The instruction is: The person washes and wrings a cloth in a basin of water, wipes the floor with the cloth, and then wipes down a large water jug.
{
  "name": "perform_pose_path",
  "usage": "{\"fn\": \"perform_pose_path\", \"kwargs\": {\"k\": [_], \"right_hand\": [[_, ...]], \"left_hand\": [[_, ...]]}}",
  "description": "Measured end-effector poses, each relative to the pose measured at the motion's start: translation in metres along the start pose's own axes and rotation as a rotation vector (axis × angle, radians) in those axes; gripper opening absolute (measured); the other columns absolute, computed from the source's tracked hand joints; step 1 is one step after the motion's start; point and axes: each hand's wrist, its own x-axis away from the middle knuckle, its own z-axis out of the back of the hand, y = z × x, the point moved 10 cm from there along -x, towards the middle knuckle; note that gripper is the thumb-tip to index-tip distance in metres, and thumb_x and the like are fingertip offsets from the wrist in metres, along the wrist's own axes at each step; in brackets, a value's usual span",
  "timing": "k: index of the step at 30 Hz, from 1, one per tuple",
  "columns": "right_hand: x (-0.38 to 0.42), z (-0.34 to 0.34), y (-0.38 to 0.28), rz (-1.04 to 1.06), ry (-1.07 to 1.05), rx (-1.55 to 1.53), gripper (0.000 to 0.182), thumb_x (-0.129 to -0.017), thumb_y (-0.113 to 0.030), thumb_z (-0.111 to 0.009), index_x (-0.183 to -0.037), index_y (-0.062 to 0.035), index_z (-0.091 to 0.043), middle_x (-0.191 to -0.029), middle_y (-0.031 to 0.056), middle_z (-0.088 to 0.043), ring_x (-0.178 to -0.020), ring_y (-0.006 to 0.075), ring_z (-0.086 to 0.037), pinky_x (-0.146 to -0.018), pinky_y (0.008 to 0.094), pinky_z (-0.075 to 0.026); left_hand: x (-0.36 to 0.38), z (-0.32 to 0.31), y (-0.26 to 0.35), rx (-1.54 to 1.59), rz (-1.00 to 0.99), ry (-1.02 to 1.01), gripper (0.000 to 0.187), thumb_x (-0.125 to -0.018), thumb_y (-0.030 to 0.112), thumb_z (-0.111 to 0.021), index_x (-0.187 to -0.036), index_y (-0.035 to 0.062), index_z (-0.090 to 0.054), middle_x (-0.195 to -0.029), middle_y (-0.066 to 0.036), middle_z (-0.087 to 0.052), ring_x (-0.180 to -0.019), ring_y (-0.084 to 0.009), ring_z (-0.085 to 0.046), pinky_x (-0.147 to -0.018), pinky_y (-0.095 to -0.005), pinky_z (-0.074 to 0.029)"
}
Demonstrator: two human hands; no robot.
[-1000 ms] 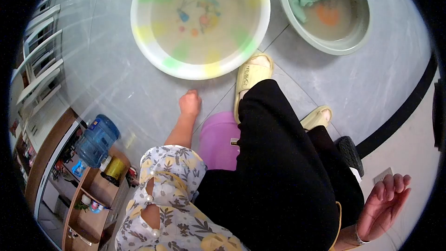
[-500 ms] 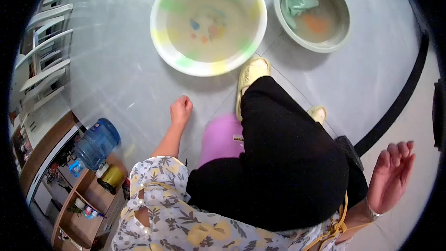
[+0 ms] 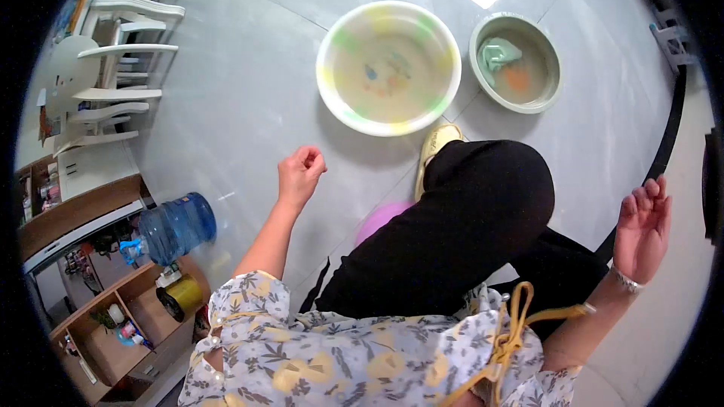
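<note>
My left hand [image 3: 300,175] is curled closed above the floor, below and left of the large basin, with nothing visible in it. My right hand [image 3: 643,227] is raised at the far right, palm showing, fingers a little bent and holding nothing. A large white basin with green and yellow patches [image 3: 329,102] holds cloudy water with small coloured items [image 3: 371,73]. Right of it, a smaller grey basin [image 3: 556,90] contains a pale green cloth [image 3: 499,54] and something orange [image 3: 516,78] under water. Neither hand touches a basin.
My black-trousered leg [image 3: 467,211] and a yellow slipper [image 3: 431,148] are below the basins. A purple stool [image 3: 381,218] is partly hidden by the leg. At left are white chairs [image 3: 128,50], a blue water bottle [image 3: 181,226] and a wooden shelf unit [image 3: 151,307].
The view has shifted, and both basins look smaller and lower. My left hand appears larger, still closed. My right hand appears higher, still open. Less of the purple stool shows.
</note>
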Motion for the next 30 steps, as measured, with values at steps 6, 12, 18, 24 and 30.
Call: {"fn": "perform_pose_path", "kwargs": {"k": [6,12,18,24,30], "right_hand": [[-0.038,0.051,0.05,0.041,0.283,-0.078,0.021,-0.095,-0.018,-0.05,-0.107,-0.0032,-0.059,-0.085,0.0023,-0.058,-0.067,0.0087,-0.049,-0.059,0.0239,-0.041],[-0.07,-0.018,0.079,-0.106,0.199,-0.012,0.019,-0.089,-0.022,-0.056,-0.095,-0.0058,-0.063,-0.083,0.0017,-0.058,-0.072,0.0119,-0.051,-0.063,0.0261,-0.041],[-0.085,-0.051,0.042,-0.105,0.185,0.222,0.022,-0.093,-0.024,-0.05,-0.098,-0.0077,-0.064,-0.095,0.0025,-0.06,-0.085,0.0141,-0.053,-0.074,0.0288,-0.044],[-0.132,0.008,0.031,-0.156,0.26,0.357,0.023,-0.092,-0.025,-0.049,-0.096,-0.0081,-0.064,-0.09,0.0014,-0.061,-0.08,0.0126,-0.055,-0.072,0.029,-0.045],[-0.137,0.024,0.042,-0.173,0.352,0.634,0.019,-0.091,-0.023,-0.049,-0.093,-0.0093,-0.062,-0.083,-0.0011,-0.06,-0.072,0.0087,-0.053,-0.067,0.0271,-0.044]], "left_hand": [[-0.061,-0.005,0.118,0.146,-0.206,-0.082,0.012,-0.083,0.009,-0.058,-0.076,0.0005,-0.063,-0.062,-0.006,-0.065,-0.059,-0.0111,-0.066,-0.055,-0.0231,-0.051],[-0.093,-0.038,0.313,0.148,-0.638,-0.283,0.012,-0.08,0.01,-0.059,-0.077,-0.0014,-0.064,-0.062,-0.006,-0.064,-0.06,-0.0113,-0.066,-0.055,-0.0232,-0.051],[-0.08,-0.071,0.449,0.265,-0.777,-0.434,0.011,-0.085,0.009,-0.059,-0.082,-0.001,-0.062,-0.068,-0.004,-0.062,-0.063,-0.0121,-0.065,-0.057,-0.024,-0.054],[-0.074,-0.131,0.514,0.2,-0.818,-0.512,0.011,-0.083,0.009,-0.06,-0.083,-0.0021,-0.062,-0.073,-0.006,-0.064,-0.064,-0.0128,-0.066,-0.058,-0.0245,-0.055],[-0.085,-0.157,0.477,0.424,-0.814,-0.555,0.011,-0.079,0.006,-0.058,-0.076,-0.0034,-0.063,-0.066,-0.007,-0.064,-0.061,-0.0141,-0.068,-0.054,-0.0238,-0.054]]}}
